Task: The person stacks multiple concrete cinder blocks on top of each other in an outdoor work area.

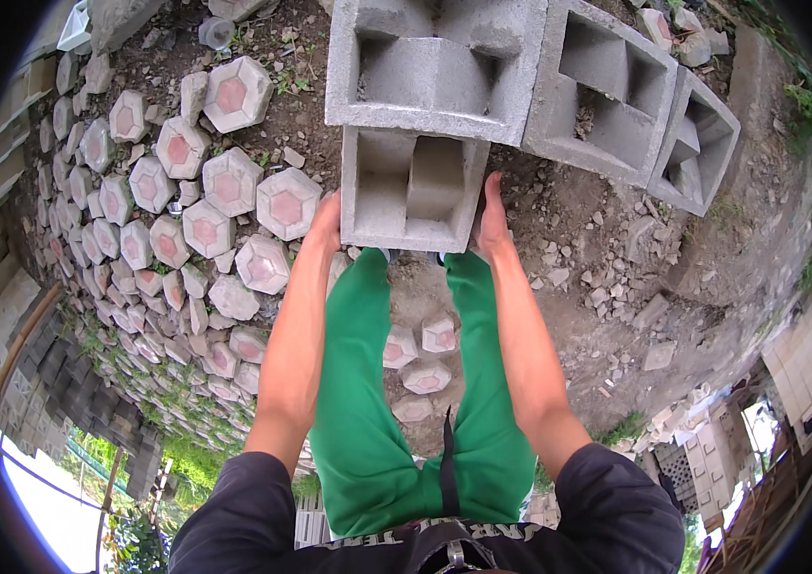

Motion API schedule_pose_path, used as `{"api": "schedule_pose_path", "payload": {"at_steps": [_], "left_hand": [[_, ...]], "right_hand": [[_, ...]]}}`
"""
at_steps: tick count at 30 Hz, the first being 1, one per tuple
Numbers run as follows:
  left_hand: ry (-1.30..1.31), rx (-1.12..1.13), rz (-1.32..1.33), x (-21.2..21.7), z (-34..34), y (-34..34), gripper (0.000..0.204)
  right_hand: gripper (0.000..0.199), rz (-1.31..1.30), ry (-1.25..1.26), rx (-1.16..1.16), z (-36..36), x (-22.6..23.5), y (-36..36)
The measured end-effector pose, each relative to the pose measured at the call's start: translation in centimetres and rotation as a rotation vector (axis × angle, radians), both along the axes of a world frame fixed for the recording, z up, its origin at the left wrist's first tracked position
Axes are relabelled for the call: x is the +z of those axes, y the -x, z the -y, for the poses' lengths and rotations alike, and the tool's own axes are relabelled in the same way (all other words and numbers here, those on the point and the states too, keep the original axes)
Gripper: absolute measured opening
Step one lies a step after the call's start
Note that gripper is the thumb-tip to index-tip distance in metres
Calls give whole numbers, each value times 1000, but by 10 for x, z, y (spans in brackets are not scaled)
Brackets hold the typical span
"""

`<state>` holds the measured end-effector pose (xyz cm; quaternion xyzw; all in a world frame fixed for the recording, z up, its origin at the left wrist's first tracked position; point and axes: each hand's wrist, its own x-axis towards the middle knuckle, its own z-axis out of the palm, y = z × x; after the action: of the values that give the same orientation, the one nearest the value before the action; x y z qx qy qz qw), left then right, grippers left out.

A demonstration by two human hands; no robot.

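Note:
In front of my legs is a grey hollow concrete block [411,232], its open cells facing up. My left hand [329,220] is at the block's left side, with its fingers mostly hidden behind the wall. On the opposite side my right hand [492,218] presses against the right wall, its thumb pointing up and the other fingers hidden. The block is held between both hands. Whether its underside touches the ground cannot be seen. Just beyond it, a larger-looking concrete block [425,117] overlaps its far edge in view.
To the right, a second concrete block [607,158] and a third one [698,196] continue the row. Hexagonal pavers [231,182] with pinkish centres cover the ground at left. Broken rubble [607,282] lies on the dirt at right. Several pavers [425,376] lie between my legs.

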<state>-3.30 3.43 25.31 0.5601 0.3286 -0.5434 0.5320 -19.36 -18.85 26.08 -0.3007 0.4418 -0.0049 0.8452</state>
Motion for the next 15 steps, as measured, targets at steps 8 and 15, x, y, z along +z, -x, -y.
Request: {"api": "schedule_pose_path", "payload": {"at_steps": [8, 15], "left_hand": [[253, -53, 109, 33, 52, -50, 52], [220, -22, 26, 54, 65, -49, 49]], "right_hand": [[91, -50, 113, 108, 19, 34, -47], [87, -137, 190, 81, 13, 41, -52]]}}
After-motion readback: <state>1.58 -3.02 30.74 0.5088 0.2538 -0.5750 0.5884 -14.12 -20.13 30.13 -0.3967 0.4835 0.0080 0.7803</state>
